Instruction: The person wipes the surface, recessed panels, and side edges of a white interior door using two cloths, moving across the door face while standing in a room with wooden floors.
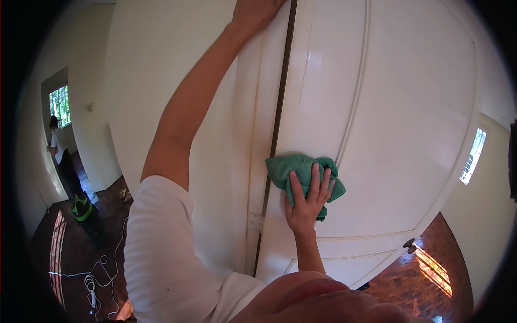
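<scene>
My right hand (307, 204) presses a green microfibre cloth (284, 167) flat against a white panelled door (408, 101), fingers spread over the bunched fabric. The cloth lies near the door's hinge side, across the edge of a raised moulding. My left arm reaches up to the top of the view. There my left hand (258, 14) is beside the dark gap between the door and its white frame (268, 72); its fingers are cut off by the picture's edge. A metal hinge (255, 221) sits on the frame below the cloth.
A dark round doorknob (409, 245) sticks out at the door's lower right. On the left, a white extension cord (92, 288) lies coiled on the wooden floor (72, 250). Behind it stand a black-and-green vacuum-like machine (85, 214) and, farther off, another person (59, 147).
</scene>
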A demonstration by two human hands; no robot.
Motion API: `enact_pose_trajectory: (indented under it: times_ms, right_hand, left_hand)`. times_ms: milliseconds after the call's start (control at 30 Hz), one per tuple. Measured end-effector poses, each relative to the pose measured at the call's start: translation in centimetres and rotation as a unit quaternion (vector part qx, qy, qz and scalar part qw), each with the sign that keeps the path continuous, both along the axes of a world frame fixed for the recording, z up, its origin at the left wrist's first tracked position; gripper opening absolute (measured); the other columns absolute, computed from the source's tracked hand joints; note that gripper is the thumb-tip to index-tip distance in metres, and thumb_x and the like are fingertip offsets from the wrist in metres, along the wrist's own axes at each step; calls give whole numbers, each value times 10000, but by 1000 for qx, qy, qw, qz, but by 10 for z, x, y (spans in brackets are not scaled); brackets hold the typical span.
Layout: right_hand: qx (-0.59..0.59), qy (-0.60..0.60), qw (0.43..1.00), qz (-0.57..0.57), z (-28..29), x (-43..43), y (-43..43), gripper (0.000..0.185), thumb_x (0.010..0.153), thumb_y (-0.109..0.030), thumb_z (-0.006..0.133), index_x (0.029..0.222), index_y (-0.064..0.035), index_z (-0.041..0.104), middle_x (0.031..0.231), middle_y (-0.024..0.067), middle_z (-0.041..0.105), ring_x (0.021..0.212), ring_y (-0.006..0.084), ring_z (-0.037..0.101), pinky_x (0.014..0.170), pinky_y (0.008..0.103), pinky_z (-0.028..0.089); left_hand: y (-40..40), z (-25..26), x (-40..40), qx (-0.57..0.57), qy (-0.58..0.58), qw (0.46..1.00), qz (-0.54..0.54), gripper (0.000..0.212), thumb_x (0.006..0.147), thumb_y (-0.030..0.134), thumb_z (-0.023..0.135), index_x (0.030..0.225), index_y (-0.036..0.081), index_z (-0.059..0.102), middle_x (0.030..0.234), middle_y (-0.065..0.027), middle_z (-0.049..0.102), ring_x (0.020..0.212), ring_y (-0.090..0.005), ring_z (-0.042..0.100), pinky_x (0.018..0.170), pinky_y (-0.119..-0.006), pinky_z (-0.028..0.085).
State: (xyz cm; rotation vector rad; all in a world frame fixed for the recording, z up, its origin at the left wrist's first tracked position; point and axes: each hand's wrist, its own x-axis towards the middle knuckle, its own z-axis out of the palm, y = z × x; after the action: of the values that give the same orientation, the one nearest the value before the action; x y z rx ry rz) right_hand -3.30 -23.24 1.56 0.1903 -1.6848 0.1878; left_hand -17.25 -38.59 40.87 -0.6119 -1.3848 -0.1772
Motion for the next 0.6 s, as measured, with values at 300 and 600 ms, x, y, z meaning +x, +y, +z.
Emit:
enact_pose_trajectory:
  times_ms: [300,600]
  right_hand:
    - [7,-5,1000,18,-5,0,4,550,711,-196,781,1234,-324,669,1514,123,412,1417,417,314,1146,610,178]
    - [8,-4,999,45,-3,8,1,570,695,-186,781,1230,-351,669,1512,113,420,1412,402,332,1149,590,197]
  left_hand:
    - [6,46,-1,19,49,995,82,444,1020,281,411,1358,10,509,1539,-167,350,1387,-488,306,1107,-577,332]
    - [3,87,-13,44,60,985,155,379,1013,267,419,1285,52,571,1475,-141,416,1300,-487,395,1021,-569,451]
